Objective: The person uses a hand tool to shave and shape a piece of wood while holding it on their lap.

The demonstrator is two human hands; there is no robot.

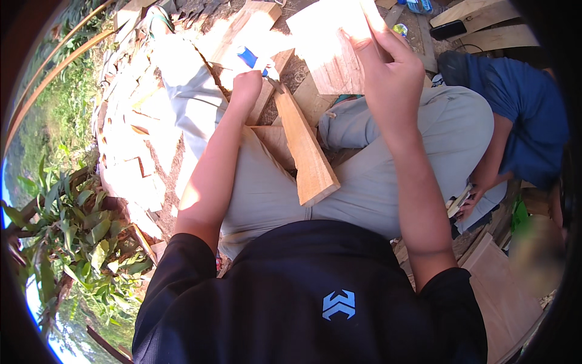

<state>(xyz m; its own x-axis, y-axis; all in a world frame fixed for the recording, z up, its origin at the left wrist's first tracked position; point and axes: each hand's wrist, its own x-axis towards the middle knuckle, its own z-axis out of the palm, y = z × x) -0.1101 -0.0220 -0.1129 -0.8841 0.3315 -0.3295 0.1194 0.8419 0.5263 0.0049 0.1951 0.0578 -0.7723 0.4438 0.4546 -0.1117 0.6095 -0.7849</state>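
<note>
We see the right hand (391,76) with its grip tight on a pale board (324,45), beyond and right of a tapered plank (306,158); the left hand (247,88) clasps a blue-handled tool (246,57) by the plank's far end.

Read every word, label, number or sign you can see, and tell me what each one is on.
No readable words or numbers.
Black shirt: a pale, angular emblem, no clear letters.
Blue bottle, top right: any print too small to read.
Blue object in left hand: no legible print.
Board in right hand: no writing visible.
</note>
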